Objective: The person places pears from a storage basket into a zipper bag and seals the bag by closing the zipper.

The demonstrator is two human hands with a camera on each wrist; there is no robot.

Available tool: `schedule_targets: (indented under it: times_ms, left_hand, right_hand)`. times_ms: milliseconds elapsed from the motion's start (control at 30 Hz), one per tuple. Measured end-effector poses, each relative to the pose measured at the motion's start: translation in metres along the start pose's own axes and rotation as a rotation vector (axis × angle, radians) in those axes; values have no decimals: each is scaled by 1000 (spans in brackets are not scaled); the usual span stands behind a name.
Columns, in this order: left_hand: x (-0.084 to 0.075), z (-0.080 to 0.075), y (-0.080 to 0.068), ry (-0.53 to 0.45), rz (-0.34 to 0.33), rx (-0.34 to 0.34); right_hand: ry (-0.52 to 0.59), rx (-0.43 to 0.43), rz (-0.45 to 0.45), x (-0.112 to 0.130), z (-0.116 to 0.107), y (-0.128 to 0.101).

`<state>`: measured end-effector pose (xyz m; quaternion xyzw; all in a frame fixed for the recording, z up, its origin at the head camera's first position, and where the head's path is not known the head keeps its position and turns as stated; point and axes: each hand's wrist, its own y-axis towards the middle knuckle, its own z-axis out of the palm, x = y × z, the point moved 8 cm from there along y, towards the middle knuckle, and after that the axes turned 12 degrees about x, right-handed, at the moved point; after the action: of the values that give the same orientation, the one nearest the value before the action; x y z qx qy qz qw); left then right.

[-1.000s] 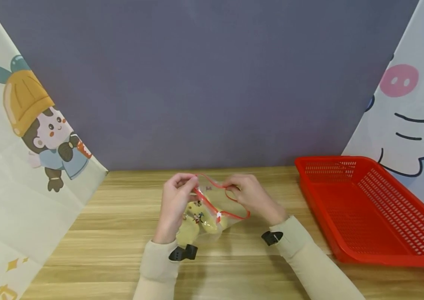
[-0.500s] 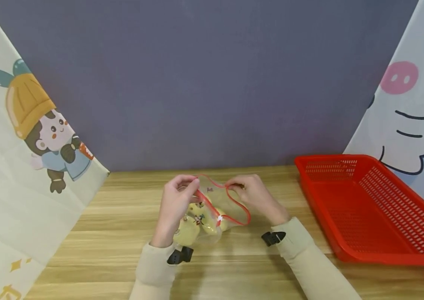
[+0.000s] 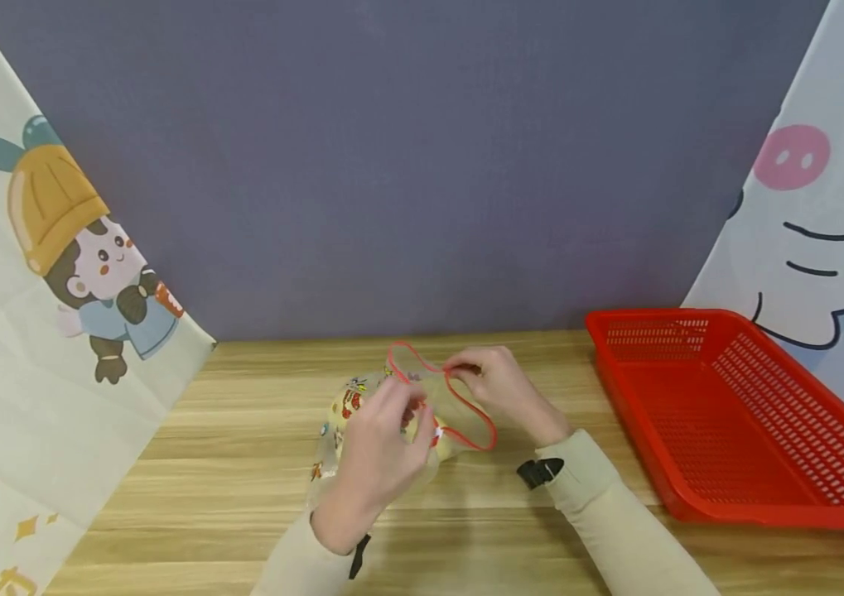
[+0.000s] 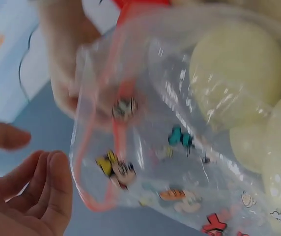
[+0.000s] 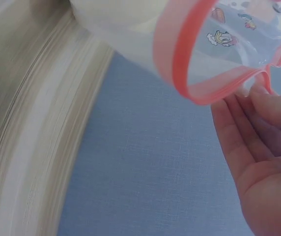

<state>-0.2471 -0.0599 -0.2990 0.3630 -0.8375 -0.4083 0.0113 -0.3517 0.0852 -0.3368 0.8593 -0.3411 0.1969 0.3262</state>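
Note:
A clear zip bag [image 3: 326, 455] with a red zip edge and cartoon prints stands on the wooden table, its mouth spread apart. Inside it are several pale yellow rounded things [image 4: 238, 73], whose kind does not show. My right hand [image 3: 499, 389] pinches the far red edge between thumb and fingers; the right wrist view shows the bag's red edge [image 5: 224, 91] bending away from that pinch. My left hand [image 3: 380, 451] is in front of the bag, overlapping it from the head. In the left wrist view its fingertips [image 4: 59, 169] are beside the bag, thumb apart, holding nothing.
A red perforated plastic basket [image 3: 727, 414] stands on the right of the table [image 3: 205, 497]. A grey-blue backdrop [image 3: 422, 165] rises behind, with cartoon-printed white sheets [image 3: 12, 348] at the sides.
My left hand has let go of the bag's near red edge and moved toward me and right. The bag's left side and prints now show. My right hand keeps its pinch.

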Motion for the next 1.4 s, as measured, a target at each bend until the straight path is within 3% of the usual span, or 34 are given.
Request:
schedule_targets:
  times_ms: [100, 233, 433, 667, 967, 1400]
  left_hand:
    - [-14, 14, -7, 148, 64, 88]
    - [-21, 26, -14, 334, 67, 160]
    - [-14, 31, -17, 417, 6, 179]
    - [-8, 22, -16, 389, 26, 152]
    - [-2, -9, -8, 307, 87, -10]
    - [23, -60, 6, 140, 30, -192]
  right_hand:
    - [4, 9, 11, -1, 0, 1]
    - [15, 11, 28, -3, -2, 1]
    - [62, -3, 59, -10, -4, 0]
    - [112, -42, 123, -20, -11, -8]
    - [159, -100, 174, -20, -27, -15]
    - [172, -271, 204, -10, -61, -26]
